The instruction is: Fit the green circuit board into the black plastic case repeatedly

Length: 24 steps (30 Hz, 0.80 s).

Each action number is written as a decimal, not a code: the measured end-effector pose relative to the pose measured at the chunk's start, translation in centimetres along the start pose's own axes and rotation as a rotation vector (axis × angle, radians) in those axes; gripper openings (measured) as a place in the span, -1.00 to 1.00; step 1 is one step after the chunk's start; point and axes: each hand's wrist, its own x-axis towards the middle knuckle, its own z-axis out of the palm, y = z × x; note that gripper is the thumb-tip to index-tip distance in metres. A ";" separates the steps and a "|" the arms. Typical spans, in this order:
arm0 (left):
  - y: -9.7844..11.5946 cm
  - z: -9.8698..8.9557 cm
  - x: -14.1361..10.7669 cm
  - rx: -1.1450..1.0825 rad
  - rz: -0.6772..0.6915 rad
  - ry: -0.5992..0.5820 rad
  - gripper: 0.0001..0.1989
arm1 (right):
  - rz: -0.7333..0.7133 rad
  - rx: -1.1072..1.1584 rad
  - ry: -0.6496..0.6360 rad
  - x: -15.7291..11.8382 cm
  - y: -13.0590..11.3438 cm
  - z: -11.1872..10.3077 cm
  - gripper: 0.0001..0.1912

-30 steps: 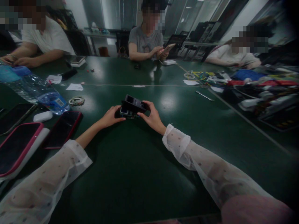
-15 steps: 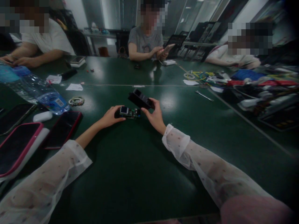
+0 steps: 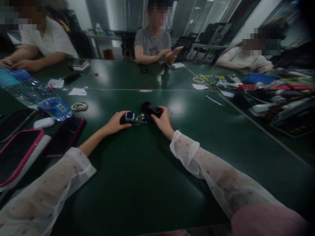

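Observation:
Near the centre of the dark green table (image 3: 118,177), my left hand (image 3: 116,123) grips the left end of a small circuit board (image 3: 138,119) with a little square screen on it. Just right of the board, my right hand (image 3: 164,121) holds a black plastic case (image 3: 152,108) by its right end, between thumb and fingers. The case is a little beyond the board, with its long side tilted down to the right. Whether the case rests on the table I cannot tell.
Water bottles (image 3: 54,103), phones (image 3: 65,137) and a bracelet (image 3: 79,106) lie at the left. A wrench (image 3: 214,101) and a heap of cables (image 3: 211,79) are at the right. Three people sit across the table, one holding a phone (image 3: 176,51).
The black case in my right hand has been lowered and turned flatter, its far end moving right and down. My left hand and the board have hardly moved.

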 end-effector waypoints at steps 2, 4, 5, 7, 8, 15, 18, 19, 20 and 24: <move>0.0 0.0 0.0 0.000 -0.004 -0.005 -0.33 | 0.010 -0.050 0.004 0.0 -0.2 -0.1 -0.48; 0.0 0.0 0.0 0.002 -0.004 -0.008 -0.33 | 0.024 -0.079 0.025 -0.1 -0.5 -0.1 -0.45; 0.0 0.0 0.0 0.004 -0.003 -0.008 -0.33 | 0.026 -0.091 0.030 -0.1 -0.6 -0.2 -0.43; 0.0 0.0 0.1 0.012 0.000 -0.004 -0.33 | 0.033 -0.105 0.034 -0.1 -0.8 -0.2 -0.41; 0.1 0.0 0.1 0.016 0.002 -0.001 -0.33 | 0.035 -0.110 0.031 -0.1 -0.8 -0.2 -0.40; 0.3 -0.1 0.0 0.023 0.001 -0.003 -0.34 | 0.040 -0.111 0.022 -0.2 -1.0 -0.3 -0.43; 0.1 0.0 0.1 0.030 0.004 -0.001 -0.33 | 0.043 -0.103 0.016 -0.2 -1.1 -0.4 -0.44; 0.0 0.0 0.0 0.030 0.002 -0.002 -0.33 | 0.044 -0.103 0.012 -0.2 -1.2 -0.4 -0.44; 0.0 0.0 0.0 0.030 0.001 -0.004 -0.34 | 0.044 -0.103 0.007 -0.3 -1.2 -0.5 -0.44; 0.0 0.0 0.1 0.034 -0.002 -0.009 -0.35 | 0.045 -0.097 -0.001 -0.2 -1.2 -0.5 -0.45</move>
